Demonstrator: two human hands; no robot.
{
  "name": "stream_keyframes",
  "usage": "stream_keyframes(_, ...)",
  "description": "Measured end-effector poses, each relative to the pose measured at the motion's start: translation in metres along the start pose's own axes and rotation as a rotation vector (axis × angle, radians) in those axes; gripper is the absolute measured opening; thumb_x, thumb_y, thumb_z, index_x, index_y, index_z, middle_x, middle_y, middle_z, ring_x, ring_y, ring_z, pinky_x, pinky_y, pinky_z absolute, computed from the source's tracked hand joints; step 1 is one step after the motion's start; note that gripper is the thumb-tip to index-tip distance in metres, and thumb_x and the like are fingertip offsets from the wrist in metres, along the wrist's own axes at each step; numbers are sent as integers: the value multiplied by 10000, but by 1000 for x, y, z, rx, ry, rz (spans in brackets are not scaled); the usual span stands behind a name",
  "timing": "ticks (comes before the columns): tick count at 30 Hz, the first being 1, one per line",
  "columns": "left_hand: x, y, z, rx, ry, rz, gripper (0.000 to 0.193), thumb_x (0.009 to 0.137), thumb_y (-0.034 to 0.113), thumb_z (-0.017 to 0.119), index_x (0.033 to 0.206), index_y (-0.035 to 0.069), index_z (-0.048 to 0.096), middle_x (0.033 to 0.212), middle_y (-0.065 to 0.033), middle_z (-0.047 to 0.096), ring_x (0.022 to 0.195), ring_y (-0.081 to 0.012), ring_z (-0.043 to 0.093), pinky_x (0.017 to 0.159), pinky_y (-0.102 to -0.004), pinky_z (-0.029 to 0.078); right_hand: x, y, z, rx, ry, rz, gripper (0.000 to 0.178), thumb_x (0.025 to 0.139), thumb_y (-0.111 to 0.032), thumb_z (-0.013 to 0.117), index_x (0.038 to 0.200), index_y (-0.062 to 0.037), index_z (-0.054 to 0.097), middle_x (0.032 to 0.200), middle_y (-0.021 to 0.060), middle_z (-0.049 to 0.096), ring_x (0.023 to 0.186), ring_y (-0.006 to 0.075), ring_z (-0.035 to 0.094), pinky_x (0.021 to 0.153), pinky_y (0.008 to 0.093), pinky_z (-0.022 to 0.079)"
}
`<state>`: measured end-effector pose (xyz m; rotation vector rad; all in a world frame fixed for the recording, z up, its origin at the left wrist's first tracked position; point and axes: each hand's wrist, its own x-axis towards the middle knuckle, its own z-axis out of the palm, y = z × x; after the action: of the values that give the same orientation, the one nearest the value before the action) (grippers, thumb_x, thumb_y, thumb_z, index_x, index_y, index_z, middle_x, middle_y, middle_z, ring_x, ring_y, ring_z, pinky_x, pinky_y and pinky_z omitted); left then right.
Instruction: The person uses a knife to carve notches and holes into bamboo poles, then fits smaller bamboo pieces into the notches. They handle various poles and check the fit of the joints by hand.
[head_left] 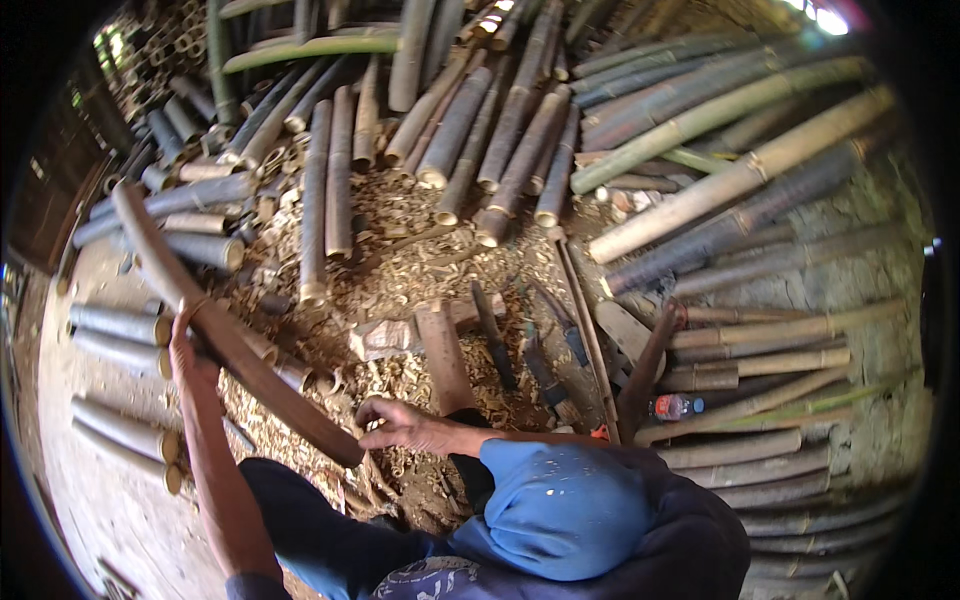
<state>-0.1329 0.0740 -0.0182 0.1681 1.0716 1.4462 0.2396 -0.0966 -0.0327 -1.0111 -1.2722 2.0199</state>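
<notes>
Long dark brown bamboo piece (pixel 215 325), curved, running diagonally from upper left down to the lower centre, held up over the littered floor (pixel 100 500). Smooth outer skin, dull and weathered, with one pale ring-like band close to where the upper grip sits; near end cut blunt, far end rising toward the stacked poles. Left hand (pixel 183 335) wrapped round the piece partway along, fingers curled tight about it, forearm reaching up from the lower edge. Right hand (pixel 395 425) at the lower cut end, touching it or just beside it, fingers bent inward and loosely closed; cannot tell whether actually pinching the end. Blue sleeve and dark clothing at the bottom of the view. Beneath and ahead, a bed of pale bamboo shavings (pixel 400 280) and cut rings. Flat wooden block (pixel 443 355) lying in the chips just beyond the right hand, dark-handled tools (pixel 495 335) beside it. Grey-green bamboo poles (pixel 500 140) fanned out across the top and right, short cut sections (pixel 120 325) at left. Small plastic bottle (pixel 675 406) among the poles at right.
</notes>
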Motion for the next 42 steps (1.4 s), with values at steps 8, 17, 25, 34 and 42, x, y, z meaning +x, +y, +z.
stream_keyframes(8, 24, 17, -35, 107, -33, 201, 578, 880, 419, 795, 1287, 31, 655, 1243, -192, 677, 1144, -316, 648, 1033, -448, 530, 16, 26, 3, 26, -143, -66, 330, 801, -212, 860, 693, -62, 586, 665, -34, 542, 634, 58, 462, 554, 276, 356)
stream_keyframes(17, 22, 23, -39, 36, -157, 250, 543, 1010, 418, 617, 1383, 24, 599, 1402, -169, 598, 1317, -298, 555, 1172, -439, 420, 8, 1, -2, 77, -177, -67, 267, 803, -241, 774, 874, -8, 664, 891, 51, 644, 889, 156, 589, 801, 335, 476)
stream_keyframes(25, 14, 36, -40, 7, 121, 140, 762, 953, 563, 646, 1474, 25, 504, 1465, -205, 530, 1332, -331, 540, 1158, -489, 421, 18, 15, 7, -23, -165, -5, 437, 796, -319, 867, 970, -26, 595, 981, 66, 580, 962, 167, 571, 846, 322, 468)
stream_keyframes(34, -10, 28, -11, 23, 263, 148, 865, 965, 614, 570, 1554, 7, 390, 1522, -234, 489, 1408, -415, 471, 1182, -612, 385, 26, 48, 20, 138, -36, 68, 535, 789, -165, 801, 1156, -60, 425, 1028, 62, 469, 922, 178, 496, 790, 345, 453)
stream_keyframes(42, 42, 44, -78, 138, 122, 217, 911, 910, 603, 643, 1546, 14, 364, 1585, -280, 364, 1407, -416, 450, 1158, -646, 372, 26, -7, 1, -54, -184, -39, 288, 784, -165, 833, 981, 7, 713, 894, 90, 706, 865, 219, 629, 750, 392, 487)
